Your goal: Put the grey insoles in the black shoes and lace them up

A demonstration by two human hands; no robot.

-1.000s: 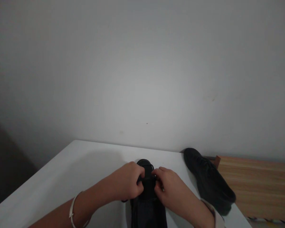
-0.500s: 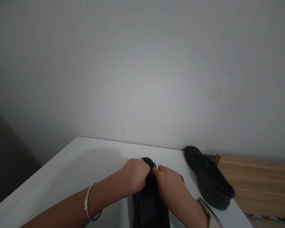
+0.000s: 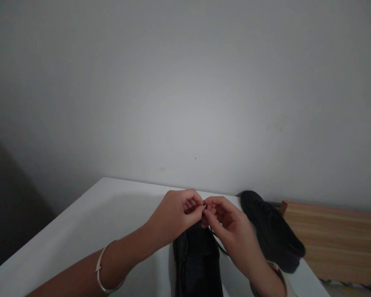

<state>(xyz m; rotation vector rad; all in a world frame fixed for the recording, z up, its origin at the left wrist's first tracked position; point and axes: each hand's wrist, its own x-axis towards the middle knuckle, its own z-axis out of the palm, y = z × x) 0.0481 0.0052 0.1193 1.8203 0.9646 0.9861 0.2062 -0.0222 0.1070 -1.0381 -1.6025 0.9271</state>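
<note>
Black shoe (image 3: 199, 268) right here at the near edge of the view, on the white table (image 3: 126, 218), a little right of centre, its length running from near to far and its near end cut off by the frame. Over its far part, both hands come together, fingertips meeting or almost meeting. Left hand (image 3: 176, 216): thumb and forefinger closed in a narrow pinch, the other fingers curled. Right hand (image 3: 236, 233): also pinching, thumb and forefinger at the same spot, and there's a tiny bit of something between the two hands, too small to make out for certain. A dark lace (image 3: 221, 247) curves out on the right side of the shoe, passing under the right hand. A silvery bangle (image 3: 99, 268) circles the left wrist, and a band (image 3: 276, 270) sits at the right one, partly out of view. Over to the right, a second shoe (image 3: 272, 233), black and laced, lies slanted by the table's right edge, toe far left, heel near right. Beyond that edge, a wood-grained surface (image 3: 343, 243); across the far side, a pale wall (image 3: 185, 103) with a few faint marks.
</note>
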